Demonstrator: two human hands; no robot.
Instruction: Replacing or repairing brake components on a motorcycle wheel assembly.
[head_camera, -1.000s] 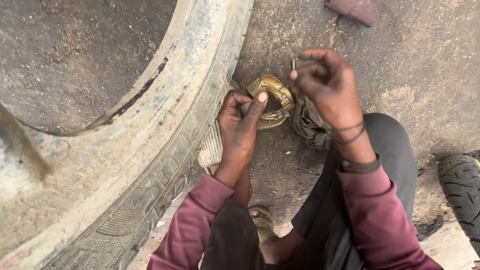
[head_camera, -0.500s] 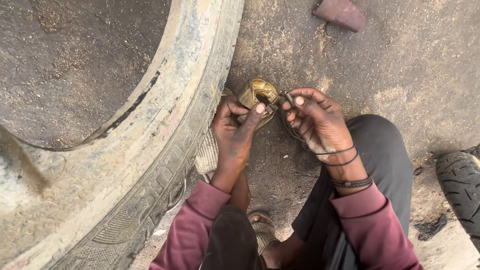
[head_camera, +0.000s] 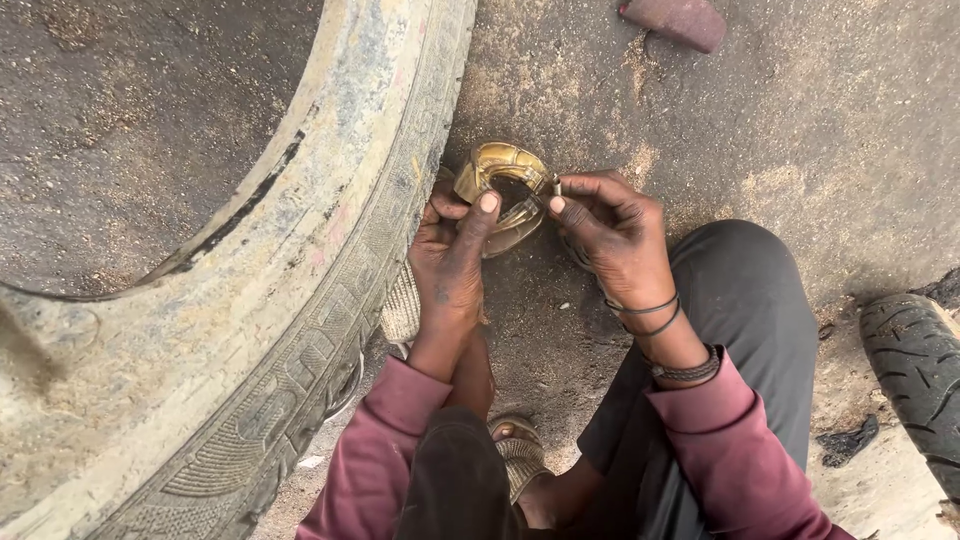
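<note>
Around you: dusty ground and worn rubber.

A large, mud-caked grey tyre (head_camera: 300, 300) lies to your left, its tread facing you. A second, black tyre (head_camera: 915, 370) juts in at the right edge. A reddish-brown brick-like block (head_camera: 675, 20) rests on the packed dirt ground (head_camera: 800, 130) ahead, and a woven sandal (head_camera: 520, 455) sits below.

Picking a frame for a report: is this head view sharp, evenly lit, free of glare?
Head view: soft, even daylight, no hard shadows; left hand, right hand and brass ring sharp; faint sheen on the ring; tyre bulges at the frame edge.
</note>
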